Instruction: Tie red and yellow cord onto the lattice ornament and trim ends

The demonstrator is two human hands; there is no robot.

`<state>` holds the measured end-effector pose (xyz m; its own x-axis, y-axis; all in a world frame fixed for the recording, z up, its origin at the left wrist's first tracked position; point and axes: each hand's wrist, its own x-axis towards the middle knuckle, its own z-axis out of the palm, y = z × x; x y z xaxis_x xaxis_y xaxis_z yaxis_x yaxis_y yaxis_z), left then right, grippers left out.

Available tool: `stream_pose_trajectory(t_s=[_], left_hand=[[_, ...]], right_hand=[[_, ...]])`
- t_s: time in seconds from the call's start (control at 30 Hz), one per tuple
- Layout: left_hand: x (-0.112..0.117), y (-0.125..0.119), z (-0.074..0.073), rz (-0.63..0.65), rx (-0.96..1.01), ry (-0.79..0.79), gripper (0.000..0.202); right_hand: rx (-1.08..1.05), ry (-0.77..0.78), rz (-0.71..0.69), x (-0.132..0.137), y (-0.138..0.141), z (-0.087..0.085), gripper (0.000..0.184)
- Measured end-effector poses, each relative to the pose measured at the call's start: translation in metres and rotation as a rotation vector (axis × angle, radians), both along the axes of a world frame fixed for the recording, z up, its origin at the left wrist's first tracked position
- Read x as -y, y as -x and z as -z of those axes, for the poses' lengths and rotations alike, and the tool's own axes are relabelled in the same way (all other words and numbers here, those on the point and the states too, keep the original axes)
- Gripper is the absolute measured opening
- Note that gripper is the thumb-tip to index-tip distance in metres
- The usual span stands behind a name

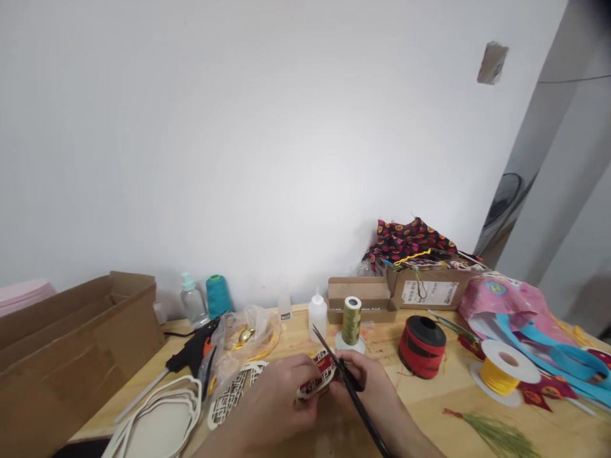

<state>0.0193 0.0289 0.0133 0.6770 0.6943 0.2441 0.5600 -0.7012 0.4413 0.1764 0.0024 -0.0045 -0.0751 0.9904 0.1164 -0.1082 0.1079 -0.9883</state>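
Note:
Near the front middle of the table, my left hand [286, 395] is closed on a small white lattice frame [327, 380] with red and yellow patterned fabric in it. My right hand [367, 385] is at the frame's right side, its fingers closed around a long black pointed tool [359, 407]. The tool slants across the hand with its thin tip up and to the left, above the frame; whether it is scissors or tweezers I cannot tell. My fingers hide part of the frame. More white lattice pieces [233, 394] lie just left of my left hand.
Behind my hands stand a white squeeze bottle [317, 315] and an olive thread spool [352, 321]. To the right are a red ribbon roll [422, 356], a yellow cord spool [499, 378] and a green tassel [499, 432]. Leftward lie a glue gun [193, 353] and a cardboard box [81, 362].

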Motion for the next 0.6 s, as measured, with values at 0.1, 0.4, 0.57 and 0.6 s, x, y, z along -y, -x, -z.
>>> stream_pose_trajectory(t_s=[0.1,0.4,0.57,0.6], left_hand=[[0.000,0.002,0.001,-0.097,-0.019,0.052,0.025],[-0.001,0.001,-0.007,-0.112,-0.077,0.054,0.015],[0.001,0.000,-0.009,-0.120,-0.083,0.039,0.017],[0.002,0.001,-0.008,-0.122,-0.083,0.036,0.018]], right_hand=[[-0.036,0.009,0.014,0.000,0.007,0.004,0.023],[-0.045,-0.055,0.095,-0.001,0.013,0.010,0.021],[0.010,-0.060,0.137,0.000,0.019,0.008,0.019],[0.026,-0.067,0.129,0.001,0.019,0.007,0.018]])
